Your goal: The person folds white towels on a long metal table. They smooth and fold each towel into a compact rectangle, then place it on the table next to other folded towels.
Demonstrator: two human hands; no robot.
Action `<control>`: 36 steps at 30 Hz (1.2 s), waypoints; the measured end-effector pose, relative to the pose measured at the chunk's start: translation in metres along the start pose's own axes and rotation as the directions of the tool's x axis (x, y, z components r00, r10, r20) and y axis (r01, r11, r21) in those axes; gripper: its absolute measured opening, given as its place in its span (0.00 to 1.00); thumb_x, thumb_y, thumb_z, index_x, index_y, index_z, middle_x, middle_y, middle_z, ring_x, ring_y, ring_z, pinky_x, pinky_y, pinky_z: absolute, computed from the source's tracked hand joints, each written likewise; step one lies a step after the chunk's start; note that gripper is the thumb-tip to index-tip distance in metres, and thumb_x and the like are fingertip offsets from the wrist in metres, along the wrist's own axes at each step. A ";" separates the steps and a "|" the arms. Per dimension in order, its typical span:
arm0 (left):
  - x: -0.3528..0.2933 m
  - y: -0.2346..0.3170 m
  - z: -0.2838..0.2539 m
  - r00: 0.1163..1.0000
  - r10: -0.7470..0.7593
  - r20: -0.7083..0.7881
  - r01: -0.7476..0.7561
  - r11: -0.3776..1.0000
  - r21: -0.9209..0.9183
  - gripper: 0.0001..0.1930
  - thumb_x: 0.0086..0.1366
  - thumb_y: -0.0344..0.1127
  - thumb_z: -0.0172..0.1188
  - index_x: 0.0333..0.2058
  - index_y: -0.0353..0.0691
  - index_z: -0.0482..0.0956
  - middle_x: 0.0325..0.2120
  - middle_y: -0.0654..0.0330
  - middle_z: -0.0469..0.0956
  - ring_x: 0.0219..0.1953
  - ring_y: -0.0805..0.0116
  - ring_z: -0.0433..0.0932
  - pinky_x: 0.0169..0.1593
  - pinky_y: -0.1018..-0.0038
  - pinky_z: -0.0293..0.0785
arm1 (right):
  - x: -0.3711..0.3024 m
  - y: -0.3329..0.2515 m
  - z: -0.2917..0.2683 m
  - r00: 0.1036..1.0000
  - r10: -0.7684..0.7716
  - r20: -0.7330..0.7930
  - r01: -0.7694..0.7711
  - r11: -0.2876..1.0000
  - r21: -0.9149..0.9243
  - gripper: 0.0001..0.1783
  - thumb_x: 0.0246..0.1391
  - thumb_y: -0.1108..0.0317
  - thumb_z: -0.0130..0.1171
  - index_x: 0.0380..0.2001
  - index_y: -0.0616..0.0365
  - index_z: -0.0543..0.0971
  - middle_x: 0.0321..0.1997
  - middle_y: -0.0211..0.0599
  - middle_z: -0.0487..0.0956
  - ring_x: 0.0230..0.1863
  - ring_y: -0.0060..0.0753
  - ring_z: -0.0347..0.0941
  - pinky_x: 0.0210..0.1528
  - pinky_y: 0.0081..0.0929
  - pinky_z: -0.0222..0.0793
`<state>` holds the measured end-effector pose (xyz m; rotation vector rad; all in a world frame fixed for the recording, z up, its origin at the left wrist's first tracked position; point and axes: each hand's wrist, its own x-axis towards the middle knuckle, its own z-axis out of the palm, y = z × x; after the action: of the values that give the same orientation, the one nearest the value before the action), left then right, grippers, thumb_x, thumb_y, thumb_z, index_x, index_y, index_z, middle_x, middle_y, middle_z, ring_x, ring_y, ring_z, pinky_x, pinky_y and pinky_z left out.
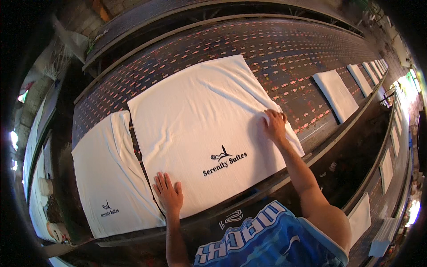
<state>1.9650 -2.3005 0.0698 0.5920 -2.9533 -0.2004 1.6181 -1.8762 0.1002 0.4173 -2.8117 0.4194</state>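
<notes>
A large white towel (200, 102) is spread on the long dark table, with a black printed logo near its front edge and soft wrinkles across its far and left parts. My left hand (168, 195) lies flat on its near left corner, fingers spread. Close to the towel's right edge, my right hand (275, 126) rests on the cloth with its fingers bent and apart; nothing shows in its grasp. To the left, a second white towel (104, 173) with a smaller printed logo lies beside the first, a narrow dark gap between them and its right edge folded and creased.
The dark table (293, 58) has rows of small pinkish marks. Several folded white towels (336, 95) line its near edge toward the right. Across a dark gap on the right, another table carries white pieces (386, 171) and a stack (383, 236). A metal rail (187, 29) runs behind.
</notes>
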 end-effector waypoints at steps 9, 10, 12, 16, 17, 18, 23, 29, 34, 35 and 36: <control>0.009 0.009 0.000 1.000 0.018 0.018 -0.017 0.999 -0.034 0.36 0.79 0.49 0.52 0.76 0.30 0.60 0.80 0.40 0.50 0.82 0.39 0.44 0.81 0.41 0.37 | 0.184 0.067 0.076 0.960 0.280 0.012 -0.280 0.954 0.109 0.24 0.63 0.51 0.65 0.50 0.62 0.81 0.49 0.61 0.84 0.54 0.64 0.82 0.55 0.58 0.77; 0.007 0.008 -0.002 1.000 0.003 0.027 -0.002 0.999 -0.033 0.36 0.79 0.49 0.52 0.76 0.30 0.60 0.80 0.40 0.50 0.82 0.39 0.44 0.81 0.41 0.37 | 0.195 0.058 0.075 0.943 0.308 0.126 -0.324 0.936 0.138 0.27 0.62 0.49 0.65 0.51 0.64 0.81 0.49 0.65 0.84 0.54 0.66 0.82 0.57 0.58 0.77; 0.000 0.005 -0.008 0.999 -0.023 0.030 0.023 0.999 -0.022 0.36 0.78 0.48 0.52 0.75 0.30 0.60 0.80 0.40 0.50 0.82 0.39 0.44 0.81 0.41 0.37 | 0.210 0.036 0.061 0.925 0.266 0.272 -0.314 0.937 0.154 0.33 0.62 0.46 0.64 0.53 0.71 0.79 0.52 0.68 0.84 0.54 0.68 0.83 0.58 0.55 0.78; 0.006 0.008 0.002 1.000 -0.008 0.020 0.008 1.000 -0.025 0.37 0.77 0.49 0.52 0.75 0.30 0.60 0.80 0.40 0.50 0.83 0.39 0.43 0.81 0.41 0.37 | 0.226 0.044 0.061 0.960 0.189 0.207 -0.220 0.966 0.138 0.29 0.65 0.50 0.61 0.51 0.70 0.77 0.51 0.69 0.83 0.53 0.70 0.82 0.54 0.57 0.79; 0.007 0.009 0.005 1.000 -0.007 0.024 0.008 1.000 -0.024 0.37 0.77 0.49 0.52 0.75 0.30 0.60 0.80 0.40 0.50 0.83 0.39 0.43 0.81 0.41 0.37 | 0.224 0.048 0.068 0.973 0.173 0.153 -0.188 0.978 0.091 0.27 0.66 0.51 0.60 0.50 0.69 0.76 0.50 0.68 0.83 0.52 0.70 0.82 0.54 0.57 0.79; 0.006 0.006 0.005 1.000 -0.009 0.025 0.010 1.000 -0.018 0.37 0.77 0.49 0.52 0.75 0.30 0.60 0.80 0.40 0.50 0.83 0.39 0.43 0.81 0.41 0.37 | 0.225 0.042 0.072 0.984 0.146 0.099 -0.153 0.986 0.062 0.26 0.67 0.51 0.59 0.50 0.69 0.75 0.50 0.68 0.83 0.51 0.70 0.82 0.53 0.57 0.79; 0.010 0.008 0.004 0.997 -0.027 0.067 0.028 1.000 -0.004 0.37 0.77 0.49 0.52 0.75 0.30 0.61 0.80 0.39 0.50 0.82 0.38 0.44 0.81 0.41 0.37 | 0.223 0.042 0.078 0.993 0.115 -0.036 -0.114 0.993 0.031 0.27 0.71 0.48 0.58 0.49 0.67 0.73 0.49 0.65 0.83 0.53 0.69 0.81 0.56 0.59 0.76; 0.006 0.006 0.003 0.999 -0.014 0.049 0.013 1.000 0.012 0.37 0.77 0.49 0.51 0.75 0.29 0.61 0.80 0.39 0.50 0.82 0.38 0.44 0.81 0.42 0.37 | 0.213 0.023 0.079 0.974 0.197 0.117 -0.202 0.979 0.034 0.28 0.70 0.47 0.59 0.49 0.68 0.75 0.47 0.67 0.83 0.51 0.67 0.83 0.54 0.57 0.79; 0.011 0.008 -0.001 0.998 -0.006 0.064 0.007 1.000 -0.014 0.37 0.78 0.50 0.51 0.75 0.29 0.61 0.79 0.38 0.50 0.82 0.37 0.44 0.81 0.41 0.36 | 0.224 0.034 0.099 0.984 0.175 0.039 -0.176 0.984 0.019 0.30 0.68 0.44 0.62 0.46 0.66 0.78 0.48 0.64 0.85 0.54 0.68 0.81 0.55 0.57 0.77; 0.010 0.008 -0.002 0.998 -0.010 0.070 0.011 1.000 -0.022 0.37 0.78 0.50 0.50 0.75 0.29 0.61 0.79 0.38 0.50 0.82 0.37 0.44 0.81 0.40 0.36 | 0.228 0.040 0.100 0.982 0.182 0.052 -0.186 0.978 0.090 0.31 0.68 0.42 0.62 0.47 0.66 0.79 0.49 0.64 0.85 0.55 0.68 0.81 0.56 0.56 0.77; 0.009 0.008 0.000 0.997 -0.007 0.071 0.009 1.000 -0.026 0.37 0.78 0.51 0.50 0.75 0.29 0.61 0.79 0.37 0.50 0.82 0.37 0.44 0.81 0.40 0.36 | 0.232 0.043 0.101 0.981 0.183 0.068 -0.191 0.968 0.165 0.32 0.68 0.41 0.62 0.48 0.66 0.79 0.50 0.64 0.85 0.56 0.68 0.81 0.57 0.54 0.76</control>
<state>1.9539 -2.2969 0.0714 0.6063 -3.0118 -0.2662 1.3685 -1.9250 0.0663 0.1987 -2.8879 0.7031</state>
